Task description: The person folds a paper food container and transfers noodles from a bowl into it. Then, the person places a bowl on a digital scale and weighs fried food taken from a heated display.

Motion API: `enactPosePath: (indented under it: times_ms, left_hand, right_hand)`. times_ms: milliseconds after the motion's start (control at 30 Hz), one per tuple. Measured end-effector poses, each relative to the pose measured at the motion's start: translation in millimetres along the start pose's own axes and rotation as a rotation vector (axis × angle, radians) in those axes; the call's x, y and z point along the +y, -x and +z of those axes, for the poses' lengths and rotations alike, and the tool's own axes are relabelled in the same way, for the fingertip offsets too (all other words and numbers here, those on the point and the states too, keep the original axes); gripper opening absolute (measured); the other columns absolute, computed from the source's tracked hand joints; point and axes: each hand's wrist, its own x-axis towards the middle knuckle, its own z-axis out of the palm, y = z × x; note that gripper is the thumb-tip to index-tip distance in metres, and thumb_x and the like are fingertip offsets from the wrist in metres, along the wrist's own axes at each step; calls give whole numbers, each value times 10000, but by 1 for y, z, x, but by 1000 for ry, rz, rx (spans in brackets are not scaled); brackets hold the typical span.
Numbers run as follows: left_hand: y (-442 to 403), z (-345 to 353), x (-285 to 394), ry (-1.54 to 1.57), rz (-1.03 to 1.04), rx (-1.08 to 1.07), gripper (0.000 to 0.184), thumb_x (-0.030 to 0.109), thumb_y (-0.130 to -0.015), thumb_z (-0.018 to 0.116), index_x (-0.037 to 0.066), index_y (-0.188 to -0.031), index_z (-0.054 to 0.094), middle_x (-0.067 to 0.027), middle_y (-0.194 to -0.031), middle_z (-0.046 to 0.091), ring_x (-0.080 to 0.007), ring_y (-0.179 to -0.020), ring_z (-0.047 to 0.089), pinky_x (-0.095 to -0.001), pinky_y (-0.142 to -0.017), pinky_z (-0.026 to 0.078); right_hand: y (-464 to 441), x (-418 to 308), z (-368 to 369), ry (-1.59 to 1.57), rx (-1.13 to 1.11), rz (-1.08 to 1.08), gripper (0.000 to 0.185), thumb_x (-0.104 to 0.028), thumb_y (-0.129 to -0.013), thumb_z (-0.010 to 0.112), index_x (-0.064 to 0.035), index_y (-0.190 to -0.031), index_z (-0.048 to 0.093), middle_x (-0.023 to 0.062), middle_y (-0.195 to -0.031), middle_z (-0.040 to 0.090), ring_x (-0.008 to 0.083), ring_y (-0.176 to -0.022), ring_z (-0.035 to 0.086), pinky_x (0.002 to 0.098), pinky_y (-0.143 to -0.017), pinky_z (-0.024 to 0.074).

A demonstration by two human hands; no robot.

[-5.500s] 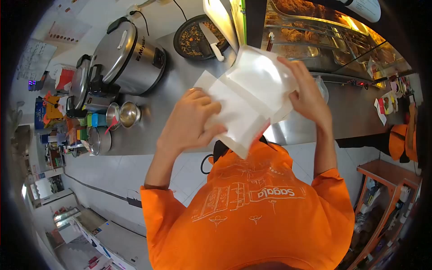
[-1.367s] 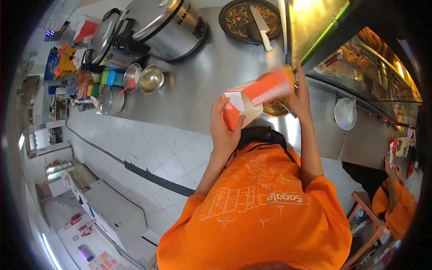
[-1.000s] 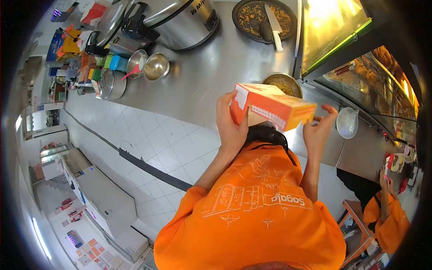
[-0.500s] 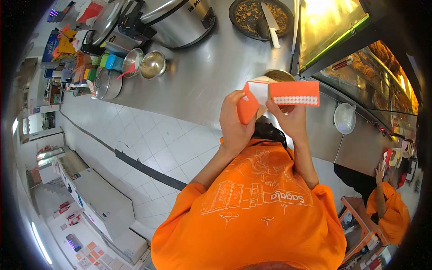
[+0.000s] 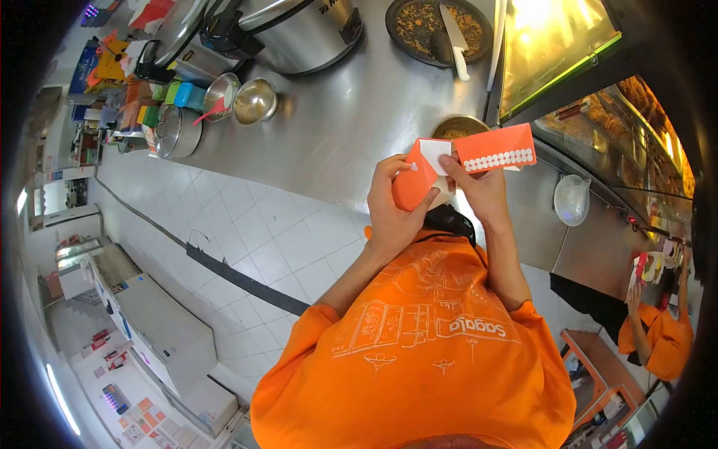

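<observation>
**Cardboard fold in progress, both hands busy**

So the left hand [image 5: 390,209] is curled partway closed around the near end of an orange-and-white cardboard box [image 5: 434,154], with its thumb below the orange end panel. The right hand [image 5: 486,196] has a pinch on it too: thumb over the white inner flap, fingers tucked mostly behind, so I can't tell how they're placed. A long orange panel with two rows of white dots sticks out past that hand. The whole thing is held up in front of the body, around the counter's front edge.

My read is that this is the shaping step, flaps partly bent and not yet squared up. The next move probably calls for a steady left grip while the right thumb presses the flap in without creasing the wrong spot.

Just beyond the box there's a round metal bowl [image 5: 458,120] on the brushed steel counter [image 5: 336,127]; touching or not, can't say. Further back sits a round black pan [image 5: 441,48] with crumbs and a white-handled knife [image 5: 461,63]. Off to the right: a clear plastic bowl-like container [image 5: 571,200] and a lit glass display case [image 5: 553,63].
</observation>
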Motion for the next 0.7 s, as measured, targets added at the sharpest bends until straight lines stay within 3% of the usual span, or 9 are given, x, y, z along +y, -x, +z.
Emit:
enactPosePath:
  times_ms: [267,333,367,467,500,567,633,700]
  left_hand:
    - [-3,1,-6,25,40,20,548,2,-774,852,62,-1194,504,-117,-1242,582,-209,-1096,616,-336,-874,536]
    - [-2,-1,-2,-35,27,32,535,40,-763,860,40,-1188,535,-126,-1217,588,-244,-1066,615,-358,-891,519]
    - [-4,-4,0,-73,26,64,532,58,-757,864,29,-1185,550,-130,-1204,591,-262,-1051,615,-368,-900,511]
    - [-1,-14,-1,-83,-194,91,542,100,-789,849,27,-1237,554,-118,-1207,596,-263,-1049,612,-364,-911,501]
    - [1,-18,-6,0,-255,101,559,135,-842,811,40,-1326,549,-125,-1218,594,-264,-1056,592,-362,-934,483]
    - [2,-32,-16,-28,-191,178,569,136,-867,788,50,-1370,537,-132,-1223,593,-264,-1062,577,-361,-949,474]
    - [10,-38,-31,-35,-120,227,583,140,-921,732,77,-1454,503,-140,-1218,586,-268,-1075,552,-361,-984,456]
    - [22,-49,-32,-59,-200,216,569,167,-946,711,97,-1467,496,-132,-1203,580,-249,-1076,552,-350,-979,460]
  right_hand:
    - [12,18,10,-168,-84,190,180,-115,-911,780,-48,-1016,650,-1,-846,666,87,-701,606,248,-566,477]
    - [12,18,11,-159,-101,285,178,-127,-923,766,-56,-1039,650,-11,-856,671,93,-716,613,251,-589,493]
    - [9,32,-1,34,-190,211,210,-146,-939,746,-57,-1108,659,-13,-923,671,110,-801,631,264,-671,523]
    - [22,9,-7,240,-421,35,445,-44,-888,756,-40,-1302,595,30,-1062,676,140,-946,647,295,-803,545]
    - [29,-3,-11,298,-497,13,536,-1,-868,754,-36,-1365,559,44,-1097,677,146,-986,648,304,-839,546]
    - [40,-20,-17,375,-522,18,579,-60,-901,742,-10,-1427,505,67,-1184,663,161,-968,652,311,-873,537]
    - [51,-35,-25,397,-348,74,595,-53,-873,761,-5,-1410,509,76,-1228,645,164,-982,654,303,-875,531]
    - [56,-5,-66,634,-96,-263,601,-66,-834,792,-17,-1377,538,99,-1289,615,199,-1058,640,343,-919,519]
